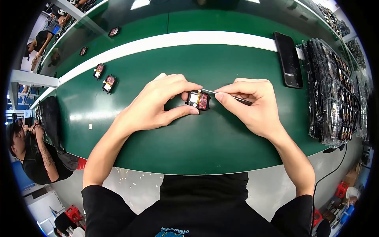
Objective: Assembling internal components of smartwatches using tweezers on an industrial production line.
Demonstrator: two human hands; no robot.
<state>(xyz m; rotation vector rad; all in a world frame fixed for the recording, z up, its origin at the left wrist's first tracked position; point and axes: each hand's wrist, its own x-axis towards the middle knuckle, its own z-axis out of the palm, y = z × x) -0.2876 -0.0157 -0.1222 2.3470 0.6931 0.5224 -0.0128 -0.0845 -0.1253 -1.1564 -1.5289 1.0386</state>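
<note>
The left hand [152,103] pinches an open watch case [200,101]. Just right of it, the right hand [256,106] grips a slim tool [242,100] pointing left toward its far edge.

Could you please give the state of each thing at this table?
Small device: open, inside showing
Thin metal tool: tip at small device
Left hand: closed on small device
Right hand: gripping thin metal tool
Two nearer left devices: open, unheld
Black slab: lying flat
Plastic trays: stacked, loaded
</note>
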